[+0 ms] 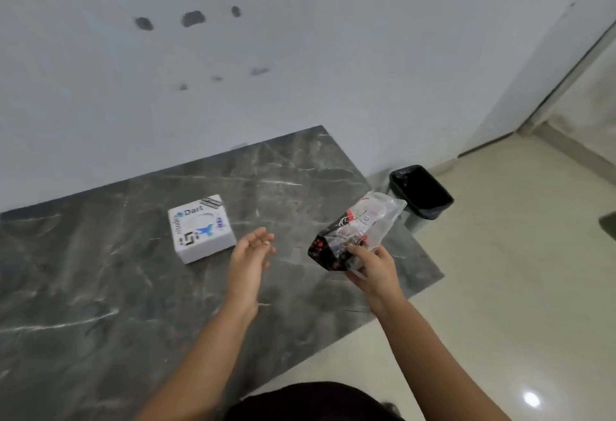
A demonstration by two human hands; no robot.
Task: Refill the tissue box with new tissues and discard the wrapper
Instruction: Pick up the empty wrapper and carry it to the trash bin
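Dark grey marble with pale veins forms the table (133, 287), set against a plain wall; to its right lies a cream tiled floor. On the table, toward the far side and left of the hands, sits the white tissue box (201, 229), flat, its printed top with the oval slot facing up and its corners turned slightly off the table's edges. The left hand (250, 257) hovers just right of the box, palm turned inward, fingers (263, 237) loosely spread and holding nothing. The right hand (373, 270) pinches the near end of the clear, crumpled wrapper (356, 230) with red and black print. The wrapper's long axis runs from the near left up to the far right, its far end pointing toward the black-lined bin (421, 190) on the floor just past the table's far right corner.
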